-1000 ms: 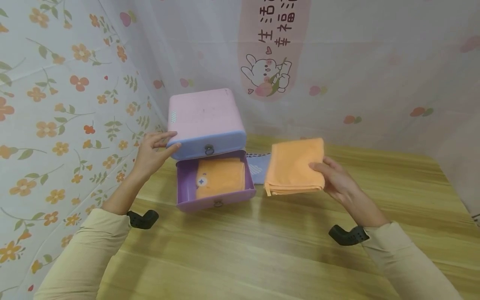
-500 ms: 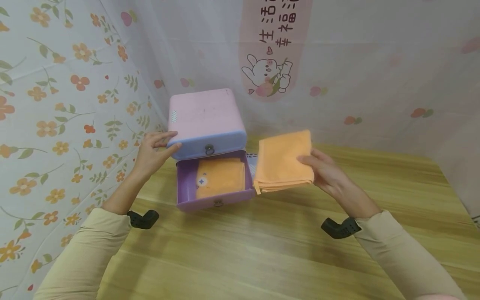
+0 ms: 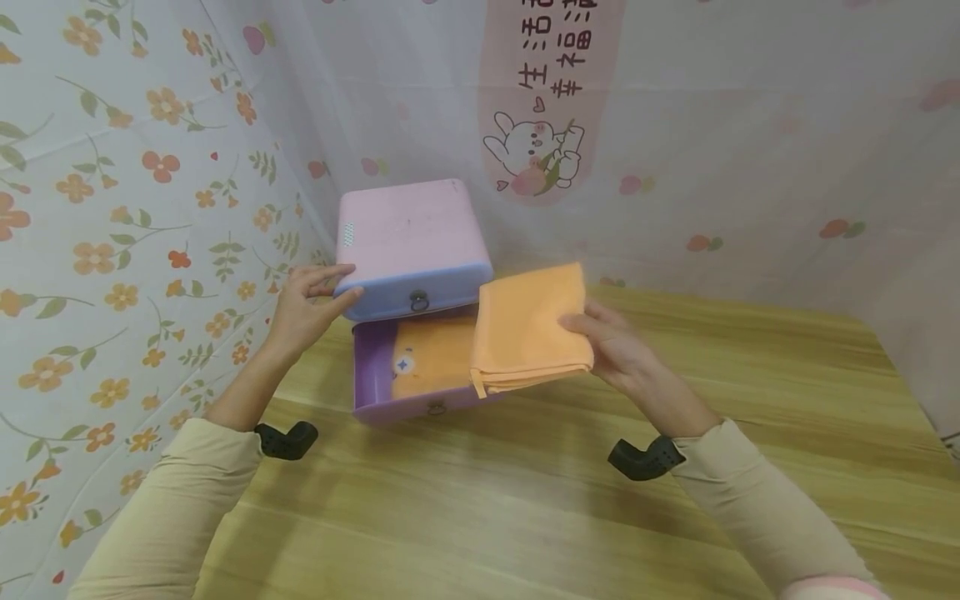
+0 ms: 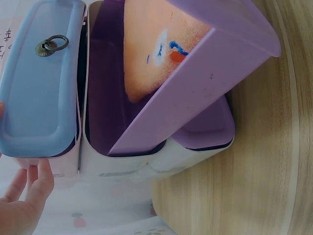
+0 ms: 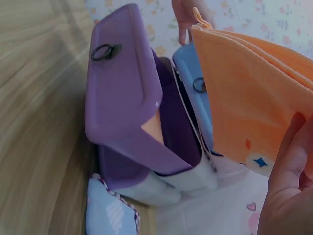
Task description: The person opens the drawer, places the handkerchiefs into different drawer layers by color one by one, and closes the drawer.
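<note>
Seemingly to hold its layers together, the right hand [image 3: 622,354] pinches the edge of the folded orange cloth [image 3: 528,325] over the open purple plastic drawer [image 3: 397,410], while the left hand [image 3: 302,315], loosely spread, apparently steadies the pink-topped plastic cabinet [image 3: 408,221].

The folded orange towel [image 3: 532,329] is matt cloth with a soft nap; the towel inside [image 3: 431,358] looks fuzzier, like terry. Smooth plastic with a slight sheen forms the purple drawer [image 5: 117,83] and blue drawer front [image 4: 36,93], while the pink cabinet top [image 3: 408,221] looks smooth, faintly scuffed plastic. The ring pull [image 4: 44,48] seems aged metal. The tabletop [image 3: 480,508] shows glossy wood grain; the white curtain [image 3: 712,167] is creased, matt fabric.
</note>
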### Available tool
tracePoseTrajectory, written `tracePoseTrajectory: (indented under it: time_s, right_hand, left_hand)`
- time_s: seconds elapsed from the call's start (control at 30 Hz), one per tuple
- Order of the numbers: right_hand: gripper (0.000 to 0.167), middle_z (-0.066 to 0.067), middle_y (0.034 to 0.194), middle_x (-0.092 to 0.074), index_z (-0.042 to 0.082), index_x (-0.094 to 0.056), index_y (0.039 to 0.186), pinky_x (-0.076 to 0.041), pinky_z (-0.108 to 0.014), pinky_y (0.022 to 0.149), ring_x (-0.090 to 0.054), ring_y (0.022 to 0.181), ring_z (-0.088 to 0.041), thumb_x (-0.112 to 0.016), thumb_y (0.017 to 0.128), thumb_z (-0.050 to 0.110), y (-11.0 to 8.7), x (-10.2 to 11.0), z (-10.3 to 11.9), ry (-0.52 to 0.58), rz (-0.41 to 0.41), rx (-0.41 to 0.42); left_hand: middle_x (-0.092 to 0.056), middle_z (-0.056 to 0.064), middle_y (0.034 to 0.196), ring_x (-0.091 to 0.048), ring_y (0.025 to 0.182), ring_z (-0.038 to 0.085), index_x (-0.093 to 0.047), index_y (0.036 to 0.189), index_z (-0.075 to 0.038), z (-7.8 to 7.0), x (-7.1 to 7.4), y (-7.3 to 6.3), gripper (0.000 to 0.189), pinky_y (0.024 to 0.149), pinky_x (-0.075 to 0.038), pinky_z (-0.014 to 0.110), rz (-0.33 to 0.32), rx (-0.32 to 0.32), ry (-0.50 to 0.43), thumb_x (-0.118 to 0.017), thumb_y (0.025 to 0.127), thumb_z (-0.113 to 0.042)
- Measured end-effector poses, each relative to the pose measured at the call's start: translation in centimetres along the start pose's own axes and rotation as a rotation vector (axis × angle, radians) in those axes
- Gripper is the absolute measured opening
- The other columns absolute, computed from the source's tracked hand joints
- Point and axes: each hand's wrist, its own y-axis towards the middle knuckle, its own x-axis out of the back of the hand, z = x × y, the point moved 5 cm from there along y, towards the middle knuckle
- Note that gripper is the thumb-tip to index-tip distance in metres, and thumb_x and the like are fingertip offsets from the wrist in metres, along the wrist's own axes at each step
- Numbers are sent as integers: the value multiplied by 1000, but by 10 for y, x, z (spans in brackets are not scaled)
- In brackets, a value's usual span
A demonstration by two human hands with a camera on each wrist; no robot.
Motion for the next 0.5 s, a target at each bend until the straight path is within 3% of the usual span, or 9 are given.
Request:
tracePoseTrajectory:
  time_s: [0.27, 0.5]
  right_hand:
    - [50, -7, 92, -57, -2, -24, 134, -51, -27, 61, -61, 73, -16, -45, 89, 1, 9, -16, -14, -6, 35, -22]
    - [52, -9, 97, -55, -1, -22, 137, -51, -27, 62, -61, 75, -17, -43, 89, 0, 19, -30, -27, 23, 86, -39]
  left_hand:
    - [-36, 12, 124, -45, 100, 29, -54, 122, -9, 1, 1, 1, 45, 66, -43, 30, -12, 3, 6, -62, 83, -32]
    - [-35, 13, 126, -45, 101, 29, -54, 122, -9, 2, 0, 1, 45, 66, -44, 29, -8, 3, -1, -62, 83, -30]
